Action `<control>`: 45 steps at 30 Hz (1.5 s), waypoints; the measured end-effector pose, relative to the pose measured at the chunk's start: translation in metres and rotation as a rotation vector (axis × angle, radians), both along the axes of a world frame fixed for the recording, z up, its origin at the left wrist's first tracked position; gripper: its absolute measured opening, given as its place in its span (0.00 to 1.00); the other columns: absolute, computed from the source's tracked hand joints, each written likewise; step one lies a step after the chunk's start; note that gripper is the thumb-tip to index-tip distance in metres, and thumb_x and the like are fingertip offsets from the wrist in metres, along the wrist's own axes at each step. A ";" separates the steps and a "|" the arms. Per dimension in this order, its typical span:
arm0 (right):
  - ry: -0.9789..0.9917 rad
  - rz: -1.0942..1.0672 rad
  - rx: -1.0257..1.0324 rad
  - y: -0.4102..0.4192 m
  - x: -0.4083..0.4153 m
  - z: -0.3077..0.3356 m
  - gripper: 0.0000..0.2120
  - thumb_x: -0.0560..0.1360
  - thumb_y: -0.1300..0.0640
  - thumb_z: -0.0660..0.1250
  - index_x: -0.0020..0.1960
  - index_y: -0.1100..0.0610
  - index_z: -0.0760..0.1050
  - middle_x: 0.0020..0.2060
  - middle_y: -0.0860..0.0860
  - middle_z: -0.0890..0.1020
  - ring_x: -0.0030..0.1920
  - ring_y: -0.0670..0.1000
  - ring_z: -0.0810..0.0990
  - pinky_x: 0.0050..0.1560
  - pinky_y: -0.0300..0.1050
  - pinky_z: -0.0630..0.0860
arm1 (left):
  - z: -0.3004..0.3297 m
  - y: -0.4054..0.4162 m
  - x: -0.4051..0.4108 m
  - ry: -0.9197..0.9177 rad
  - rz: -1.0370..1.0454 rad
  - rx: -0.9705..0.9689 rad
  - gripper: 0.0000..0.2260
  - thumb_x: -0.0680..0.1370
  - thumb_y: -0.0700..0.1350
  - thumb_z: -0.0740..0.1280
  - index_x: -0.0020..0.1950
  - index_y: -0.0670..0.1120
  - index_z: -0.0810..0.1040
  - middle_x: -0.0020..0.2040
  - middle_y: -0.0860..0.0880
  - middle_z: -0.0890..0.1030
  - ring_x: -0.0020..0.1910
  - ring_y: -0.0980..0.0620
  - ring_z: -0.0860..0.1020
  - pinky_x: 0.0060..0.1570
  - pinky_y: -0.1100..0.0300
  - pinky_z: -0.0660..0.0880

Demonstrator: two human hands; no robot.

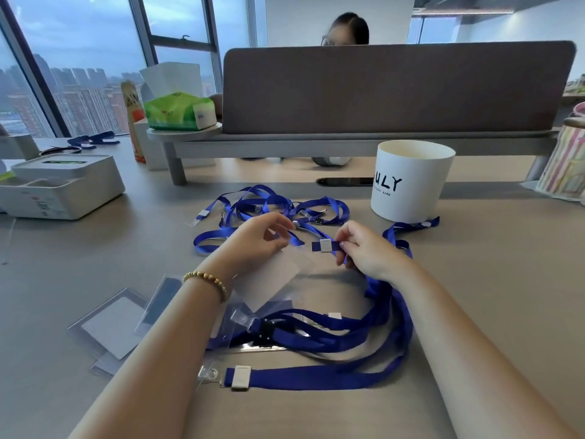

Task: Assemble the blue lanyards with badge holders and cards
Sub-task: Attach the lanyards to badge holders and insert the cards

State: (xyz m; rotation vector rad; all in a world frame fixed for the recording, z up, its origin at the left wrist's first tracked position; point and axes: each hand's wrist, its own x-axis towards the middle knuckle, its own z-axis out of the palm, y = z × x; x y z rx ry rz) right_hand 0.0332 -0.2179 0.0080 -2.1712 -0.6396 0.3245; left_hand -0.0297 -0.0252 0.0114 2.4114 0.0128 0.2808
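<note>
My left hand pinches the top edge of a clear badge holder with a white card inside, held just above the table. My right hand grips the end of a blue lanyard by its white clasp, a short gap to the right of the holder's top. A tangle of loose blue lanyards lies beyond my hands. Close to me lie more lanyards with clear holders attached. Spare holders and cards lie at the lower left.
A white tub marked "JULY" stands behind my right hand. A white tray box sits at the left, a grey desk divider runs across the back with a person behind it, and a striped bag sits at the right edge.
</note>
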 end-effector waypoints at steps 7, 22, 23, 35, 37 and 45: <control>-0.117 0.125 -0.004 0.012 -0.010 0.005 0.11 0.77 0.52 0.64 0.58 0.54 0.75 0.46 0.45 0.78 0.48 0.44 0.76 0.48 0.36 0.70 | 0.007 -0.006 -0.003 -0.038 -0.142 -0.030 0.12 0.76 0.40 0.66 0.55 0.53 0.69 0.45 0.60 0.77 0.42 0.61 0.76 0.44 0.68 0.75; 0.179 0.093 0.123 0.011 -0.004 -0.011 0.11 0.79 0.63 0.60 0.42 0.53 0.77 0.36 0.48 0.81 0.35 0.43 0.78 0.37 0.29 0.73 | -0.013 -0.021 -0.004 -0.115 -0.027 0.284 0.12 0.74 0.48 0.68 0.57 0.49 0.80 0.55 0.51 0.80 0.49 0.55 0.76 0.54 0.60 0.73; 0.181 0.106 0.114 0.011 -0.004 -0.011 0.10 0.79 0.64 0.60 0.43 0.54 0.77 0.36 0.48 0.81 0.35 0.43 0.78 0.36 0.27 0.73 | -0.013 -0.023 -0.004 -0.113 -0.046 0.299 0.12 0.74 0.47 0.68 0.57 0.49 0.81 0.55 0.50 0.80 0.51 0.54 0.76 0.55 0.58 0.73; 0.064 0.076 -0.100 0.015 -0.004 -0.007 0.05 0.78 0.56 0.64 0.47 0.54 0.78 0.38 0.46 0.79 0.41 0.45 0.76 0.45 0.36 0.71 | -0.022 -0.023 0.000 0.022 -0.070 0.423 0.11 0.76 0.49 0.65 0.55 0.48 0.81 0.53 0.51 0.80 0.52 0.52 0.76 0.55 0.55 0.74; 0.053 0.095 -0.164 0.014 -0.006 -0.003 0.09 0.78 0.55 0.63 0.52 0.56 0.80 0.42 0.48 0.79 0.46 0.47 0.75 0.50 0.39 0.70 | -0.021 -0.025 0.000 0.042 -0.074 0.452 0.11 0.77 0.49 0.64 0.57 0.49 0.80 0.55 0.51 0.79 0.54 0.53 0.75 0.56 0.56 0.73; -0.007 0.078 -0.256 0.020 -0.011 -0.005 0.11 0.80 0.57 0.60 0.57 0.57 0.78 0.55 0.53 0.79 0.50 0.48 0.72 0.47 0.38 0.66 | -0.021 -0.038 0.000 0.038 -0.063 0.575 0.13 0.79 0.49 0.59 0.60 0.48 0.78 0.57 0.50 0.75 0.55 0.52 0.73 0.52 0.61 0.72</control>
